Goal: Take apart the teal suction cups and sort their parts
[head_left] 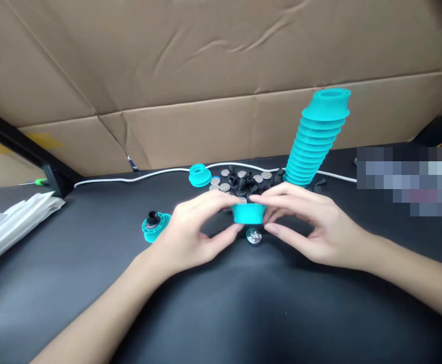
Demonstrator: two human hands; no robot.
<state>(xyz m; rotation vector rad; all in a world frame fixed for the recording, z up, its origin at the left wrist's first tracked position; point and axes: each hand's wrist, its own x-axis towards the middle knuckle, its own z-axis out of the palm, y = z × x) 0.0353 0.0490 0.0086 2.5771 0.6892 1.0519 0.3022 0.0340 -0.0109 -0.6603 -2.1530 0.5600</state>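
A turquoise flared ring (249, 214) is held between my two hands, a little above the black table. My left hand (202, 227) grips its left side between thumb and fingers. On its right side, my right hand (312, 222) holds it the same way. Just below the ring lies a round silvery disc (254, 236). Behind my fingers are several black fittings (244, 182) and several silvery discs (266, 175), partly hidden. Left of my left hand sits another turquoise piece (152, 234) with a black fitting in it, partly covered by the hand.
A tall leaning stack of turquoise rings (314, 139) stands behind my right hand. One turquoise piece (200, 176) is at the back, near a white cable (148, 175). White papers (19, 220) lie at the left. Cardboard (206, 65) walls the back.
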